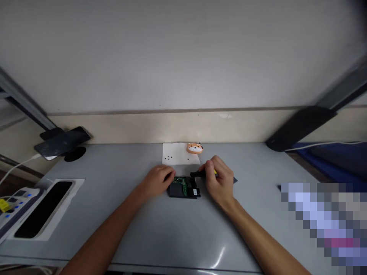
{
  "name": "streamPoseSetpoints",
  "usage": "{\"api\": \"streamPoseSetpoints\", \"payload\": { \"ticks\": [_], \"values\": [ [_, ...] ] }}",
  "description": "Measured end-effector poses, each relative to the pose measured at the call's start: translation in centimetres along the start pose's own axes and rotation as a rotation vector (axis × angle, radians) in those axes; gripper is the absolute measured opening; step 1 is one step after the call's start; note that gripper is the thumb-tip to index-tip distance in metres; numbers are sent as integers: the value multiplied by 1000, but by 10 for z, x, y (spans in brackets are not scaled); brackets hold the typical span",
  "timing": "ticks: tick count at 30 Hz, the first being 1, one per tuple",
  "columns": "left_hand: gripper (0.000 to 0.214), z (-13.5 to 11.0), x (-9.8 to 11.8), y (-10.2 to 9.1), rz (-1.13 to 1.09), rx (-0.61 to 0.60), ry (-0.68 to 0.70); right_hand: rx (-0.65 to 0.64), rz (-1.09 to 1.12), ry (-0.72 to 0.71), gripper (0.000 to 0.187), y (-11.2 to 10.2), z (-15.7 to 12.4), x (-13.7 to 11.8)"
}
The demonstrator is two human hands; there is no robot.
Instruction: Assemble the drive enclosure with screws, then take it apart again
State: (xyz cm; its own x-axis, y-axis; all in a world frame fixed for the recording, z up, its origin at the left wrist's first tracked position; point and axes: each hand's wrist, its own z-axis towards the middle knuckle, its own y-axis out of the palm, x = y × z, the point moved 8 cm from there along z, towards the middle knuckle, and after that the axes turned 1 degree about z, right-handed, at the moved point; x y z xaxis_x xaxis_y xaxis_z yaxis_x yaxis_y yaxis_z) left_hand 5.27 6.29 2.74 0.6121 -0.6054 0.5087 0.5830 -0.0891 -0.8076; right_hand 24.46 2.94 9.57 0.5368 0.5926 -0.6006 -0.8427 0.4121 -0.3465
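Observation:
A small opened black electronic device (186,188) with a green circuit board lies flat on the grey table in front of me. My left hand (159,180) is closed at its upper left edge, thumb and fingers steadying it. In my closed right hand (219,178) is a black-and-yellow screwdriver (198,173), held nearly level. Its dark end reaches the device's upper right edge; whether the tip touches is too small to see. Behind the device, several tiny dark screws (168,157) lie on a sheet of white paper (179,149).
An orange animal-faced case (195,148) sits on the paper's right part. At left are a phone on a stand (64,142), a dark-screened phone (44,210) on white paper and a power strip (20,206). A black upright object (298,128) stands at back right.

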Motion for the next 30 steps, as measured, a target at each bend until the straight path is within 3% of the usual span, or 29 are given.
{"api": "streamPoseSetpoints", "payload": {
  "ticks": [12, 15, 20, 25, 30],
  "values": [
    [24, 0, 2, -2, -1, 8, -9, 7, -7, 16, 35, 0, -1, -2],
    [24, 0, 3, -3, -13, 11, -14, -36, 59, 77, 34, 5, 6, -3],
    [22, 1, 3, -2, -28, -2, -15, -100, 279, 207, 21, 29, 25, -6],
    [25, 2, 0, -3, -56, -2, -30, -147, 510, 417, 26, 68, 36, 10],
    [26, 3, 0, -1, -91, -20, -11, -194, 632, 480, 30, 73, 29, 24]
  ]
}}
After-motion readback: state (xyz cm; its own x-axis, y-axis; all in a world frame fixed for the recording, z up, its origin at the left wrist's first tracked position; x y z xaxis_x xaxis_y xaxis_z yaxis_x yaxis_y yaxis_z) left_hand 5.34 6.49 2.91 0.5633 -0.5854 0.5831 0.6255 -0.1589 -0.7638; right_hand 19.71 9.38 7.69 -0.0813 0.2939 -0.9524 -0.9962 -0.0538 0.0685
